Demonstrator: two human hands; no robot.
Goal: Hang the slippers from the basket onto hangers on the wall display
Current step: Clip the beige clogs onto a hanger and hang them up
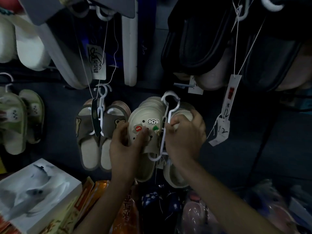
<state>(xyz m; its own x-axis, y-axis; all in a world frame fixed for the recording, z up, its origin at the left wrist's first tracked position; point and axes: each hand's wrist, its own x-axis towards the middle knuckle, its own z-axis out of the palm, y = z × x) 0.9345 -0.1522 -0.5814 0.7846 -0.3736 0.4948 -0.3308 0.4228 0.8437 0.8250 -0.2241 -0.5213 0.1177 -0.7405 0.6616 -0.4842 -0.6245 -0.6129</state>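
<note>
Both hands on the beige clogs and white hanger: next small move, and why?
Probably lift the white plastic hanger until its hook catches the metal wall peg above: both beige charm-studded clogs look seated on it, left hand and right hand grip them, and the hook seems free.

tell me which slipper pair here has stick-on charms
The cream pair in the centre: red, green and white charms dot its upper. The brown pair to its left shows only bear faces.

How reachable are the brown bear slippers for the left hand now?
Likely yes: the brown bear slippers hang right beside the left hand, nothing between. Its grip is on the cream slipper, though, so it must let go first.
</note>
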